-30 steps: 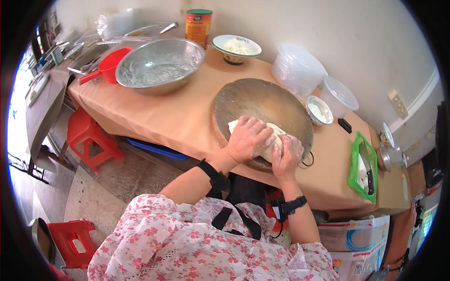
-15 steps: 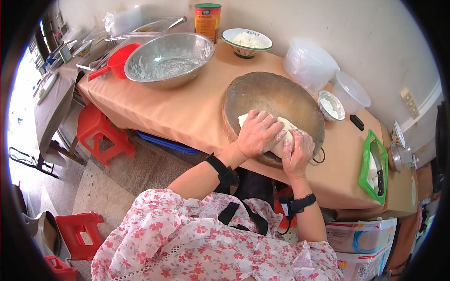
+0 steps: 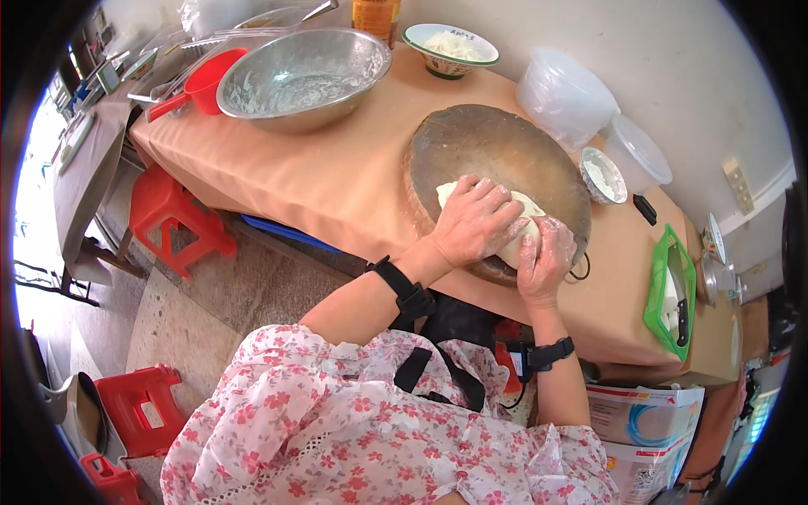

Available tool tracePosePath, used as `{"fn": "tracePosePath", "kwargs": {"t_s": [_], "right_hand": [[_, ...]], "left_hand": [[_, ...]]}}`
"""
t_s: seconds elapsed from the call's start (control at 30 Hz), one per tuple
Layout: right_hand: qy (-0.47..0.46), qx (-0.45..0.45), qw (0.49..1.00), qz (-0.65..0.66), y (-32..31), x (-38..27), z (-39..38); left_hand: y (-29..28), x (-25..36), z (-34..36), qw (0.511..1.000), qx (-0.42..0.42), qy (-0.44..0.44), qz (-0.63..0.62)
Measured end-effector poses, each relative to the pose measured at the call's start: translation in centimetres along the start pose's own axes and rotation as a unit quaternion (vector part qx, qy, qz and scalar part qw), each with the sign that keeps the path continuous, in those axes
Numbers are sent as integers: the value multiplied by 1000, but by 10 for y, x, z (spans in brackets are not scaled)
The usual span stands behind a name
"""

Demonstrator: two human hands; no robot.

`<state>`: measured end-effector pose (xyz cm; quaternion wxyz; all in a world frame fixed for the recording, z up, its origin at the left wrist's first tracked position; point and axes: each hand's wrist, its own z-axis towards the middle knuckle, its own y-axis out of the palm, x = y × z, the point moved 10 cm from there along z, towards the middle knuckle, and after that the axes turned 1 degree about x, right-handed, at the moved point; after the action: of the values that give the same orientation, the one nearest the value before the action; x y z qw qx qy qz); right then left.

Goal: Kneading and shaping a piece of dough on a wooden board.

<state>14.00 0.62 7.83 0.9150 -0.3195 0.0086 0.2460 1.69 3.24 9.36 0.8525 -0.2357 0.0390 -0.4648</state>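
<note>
A pale lump of dough (image 3: pixel 512 250) lies near the front edge of a round, worn wooden board (image 3: pixel 480 139). My left hand (image 3: pixel 474 220) presses over its left part with curled fingers. Gripping the dough's right end is my right hand (image 3: pixel 547 257), thumb toward the left hand. Flour whitens the fingers of both hands. Between and beyond them some dough shows; its underside is hidden. To the right of the board stands a small bowl of white flour (image 3: pixel 603 175).
Across the left of the table sit a large metal basin (image 3: pixel 303 114) and a red dipper (image 3: pixel 204 84). Behind the board are a bowl of white shreds (image 3: pixel 452 48) and clear plastic tubs (image 3: pixel 566 101). A green basket (image 3: pixel 654 316) with a knife (image 3: pixel 683 322) lies right.
The view has shifted slightly, so the table appears higher. Both hands stay on the dough, with little visible change in their grip.
</note>
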Motion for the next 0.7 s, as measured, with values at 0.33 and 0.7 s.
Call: {"fn": "tracePosePath", "kwargs": {"t_s": [0.33, 0.7], "right_hand": [[4, -8, 1000, 6, 1, 1, 0], [3, -10, 1000, 16, -2, 0, 0]], "left_hand": [[4, -2, -1, 1000, -7, -3, 3], [3, -1, -1, 1000, -12, -13, -4]]}}
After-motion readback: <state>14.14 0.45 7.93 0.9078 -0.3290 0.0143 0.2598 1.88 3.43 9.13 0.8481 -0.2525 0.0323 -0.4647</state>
